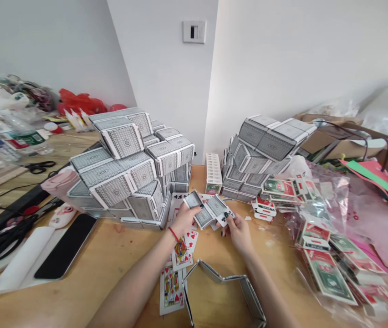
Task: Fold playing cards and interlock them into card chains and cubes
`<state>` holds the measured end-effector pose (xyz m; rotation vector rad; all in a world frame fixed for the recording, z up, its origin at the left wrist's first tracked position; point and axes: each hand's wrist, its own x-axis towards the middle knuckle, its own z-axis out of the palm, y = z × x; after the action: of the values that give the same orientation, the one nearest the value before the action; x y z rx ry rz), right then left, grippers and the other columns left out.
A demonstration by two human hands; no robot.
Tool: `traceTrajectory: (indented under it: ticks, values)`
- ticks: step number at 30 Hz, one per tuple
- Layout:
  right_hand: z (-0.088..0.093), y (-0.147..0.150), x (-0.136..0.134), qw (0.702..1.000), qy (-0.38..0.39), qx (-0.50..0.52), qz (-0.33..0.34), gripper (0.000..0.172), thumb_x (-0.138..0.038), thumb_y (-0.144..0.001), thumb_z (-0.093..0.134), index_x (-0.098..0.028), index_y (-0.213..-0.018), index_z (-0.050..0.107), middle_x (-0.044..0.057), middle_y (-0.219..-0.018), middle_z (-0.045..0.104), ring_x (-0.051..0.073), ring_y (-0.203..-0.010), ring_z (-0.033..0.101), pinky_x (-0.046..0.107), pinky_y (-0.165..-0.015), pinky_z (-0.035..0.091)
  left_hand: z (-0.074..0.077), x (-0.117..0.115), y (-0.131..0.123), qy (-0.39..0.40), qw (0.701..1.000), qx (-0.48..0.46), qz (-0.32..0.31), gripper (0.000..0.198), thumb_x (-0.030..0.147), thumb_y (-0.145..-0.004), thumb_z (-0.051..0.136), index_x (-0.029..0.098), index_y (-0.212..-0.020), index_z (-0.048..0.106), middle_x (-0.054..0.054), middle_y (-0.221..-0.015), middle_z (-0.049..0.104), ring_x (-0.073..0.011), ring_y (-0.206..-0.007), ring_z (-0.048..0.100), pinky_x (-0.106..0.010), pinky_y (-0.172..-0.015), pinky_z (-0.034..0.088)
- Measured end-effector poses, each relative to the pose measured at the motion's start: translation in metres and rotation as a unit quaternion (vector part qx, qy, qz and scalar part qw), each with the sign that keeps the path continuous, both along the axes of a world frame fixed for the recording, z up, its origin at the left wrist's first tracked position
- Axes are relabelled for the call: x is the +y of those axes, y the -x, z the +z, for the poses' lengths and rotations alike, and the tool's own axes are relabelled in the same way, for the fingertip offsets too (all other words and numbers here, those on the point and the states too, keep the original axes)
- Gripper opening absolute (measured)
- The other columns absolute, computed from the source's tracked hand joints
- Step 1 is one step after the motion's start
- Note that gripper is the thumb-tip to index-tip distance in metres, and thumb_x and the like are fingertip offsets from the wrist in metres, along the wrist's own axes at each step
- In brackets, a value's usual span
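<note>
Above the middle of the table, my left hand (184,219) pinches a grey-backed playing card (203,217) between thumb and fingers. My right hand (237,229) grips another playing card (218,207) close beside it; the two overlap or meet, but whether they are joined I cannot tell. A club card's face shows by the right fingertips. Face-up playing cards (171,289) lie under and beside my left forearm. Between my forearms stands a zigzag ring of folded cards (253,298), open in the middle.
Stacked blocks made of cards rise at left (122,175) and right (262,141). A narrow stack of card boxes (213,171) stands between them. A black phone (66,246) and scissors (9,237) lie left. Green-and-red card boxes (330,273) and plastic wrap cover the right side.
</note>
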<state>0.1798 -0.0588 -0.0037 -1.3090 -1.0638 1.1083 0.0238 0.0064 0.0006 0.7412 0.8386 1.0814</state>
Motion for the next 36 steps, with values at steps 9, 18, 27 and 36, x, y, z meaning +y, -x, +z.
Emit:
traceTrajectory:
  ticks: [9,18,27,36]
  values:
    - [0.005,0.003,-0.001,1.000,0.010,-0.030,0.001,0.046,-0.064,-0.073,0.047,-0.019,-0.066,0.047,0.002,-0.047,0.061,0.011,-0.032,0.047,0.023,-0.036,0.037,-0.005,0.000,0.001,-0.043,0.999,0.025,-0.016,0.032,0.018,-0.059,0.071,0.015,-0.091,0.067,-0.008,-0.091,0.070,-0.0235,-0.093,0.062,-0.034,-0.083,0.046]
    - [-0.004,-0.003,0.001,0.999,0.032,-0.016,0.027,0.049,-0.067,-0.072,0.045,-0.019,-0.068,0.048,0.003,-0.046,0.062,0.012,-0.032,0.049,0.023,-0.036,0.038,-0.004,0.000,0.001,-0.073,0.996,0.035,-0.037,0.031,0.014,-0.060,0.069,0.015,-0.091,0.067,-0.008,-0.095,0.069,-0.0231,-0.097,0.061,-0.034,-0.088,0.043]
    - [-0.003,-0.003,0.004,1.000,0.012,0.010,-0.008,0.041,-0.059,-0.073,0.051,-0.019,-0.066,0.047,0.003,-0.053,0.063,0.010,-0.033,0.047,0.022,-0.037,0.037,-0.003,-0.006,-0.003,-0.097,0.995,0.027,-0.027,0.033,0.014,-0.062,0.068,0.016,-0.095,0.065,-0.007,-0.103,0.067,-0.0225,-0.105,0.056,-0.034,-0.093,0.040]
    - [-0.013,-0.020,0.010,0.987,-0.003,0.134,-0.090,0.034,-0.050,-0.065,0.064,-0.021,-0.068,0.048,-0.006,-0.047,0.047,0.008,-0.036,0.036,0.021,-0.035,0.026,0.006,-0.014,0.001,-0.008,0.976,-0.139,-0.167,0.032,0.011,-0.051,0.064,0.021,-0.081,0.068,-0.007,-0.095,0.069,-0.0285,-0.098,0.059,-0.038,-0.083,0.045]
